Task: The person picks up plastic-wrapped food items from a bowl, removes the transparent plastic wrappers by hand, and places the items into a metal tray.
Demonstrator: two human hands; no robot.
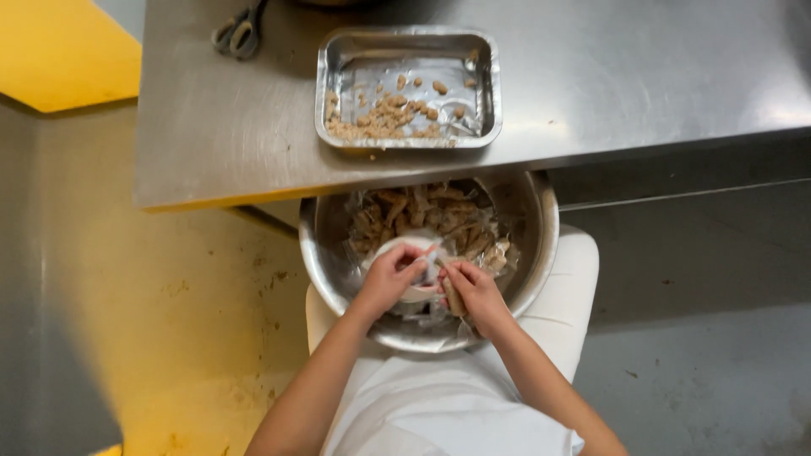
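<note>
A round steel bowl [532, 253] rests on my lap, just under the table's front edge. It holds several pale brown wrapped sticks [422, 211] and crumpled clear wrappers. My left hand [390, 277] pinches a white wrapper over the bowl's middle. My right hand [475, 291] grips one brown stick [454, 297] and touches the same wrapper. Both hands meet above the bowl's near half. A rectangular steel tray [338, 59] on the table beyond the bowl holds small brown unwrapped pieces [384, 116] along its near side.
The steel table [634, 76] spans the top of the view. Scissors [239, 32] lie at its far left. A yellow floor [169, 312] shows to the left, grey floor to the right. White clothing covers my legs.
</note>
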